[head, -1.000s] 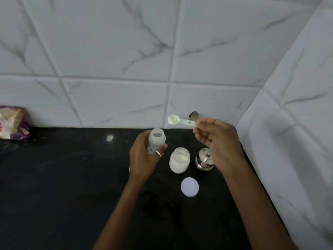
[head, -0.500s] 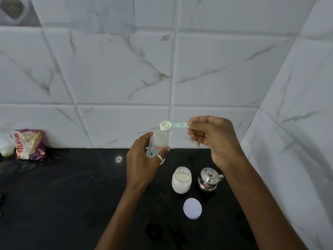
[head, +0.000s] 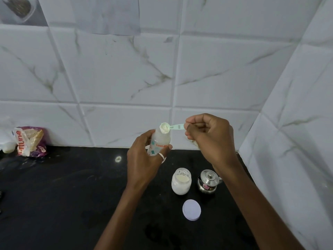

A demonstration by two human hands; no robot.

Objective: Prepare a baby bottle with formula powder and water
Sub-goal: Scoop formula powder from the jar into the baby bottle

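Left grip [head: 144, 159] clasps bottle [head: 160, 139], hiding its base; right grip [head: 210, 139] pinches scoop [head: 172, 127], handle-end hidden.

Baby bottle [head: 158, 144], centre: orange lettering is reading "LuvLa", the remainder being covered by the left hand [head: 144, 159] gripping it. Plastic packet [head: 29, 141], far left against the tiled wall: orange letters are running sideways, reading "tune", the leading letters being lost in creases. Steel pot [head: 209, 181], right: a red sticker is showing, too small to read.
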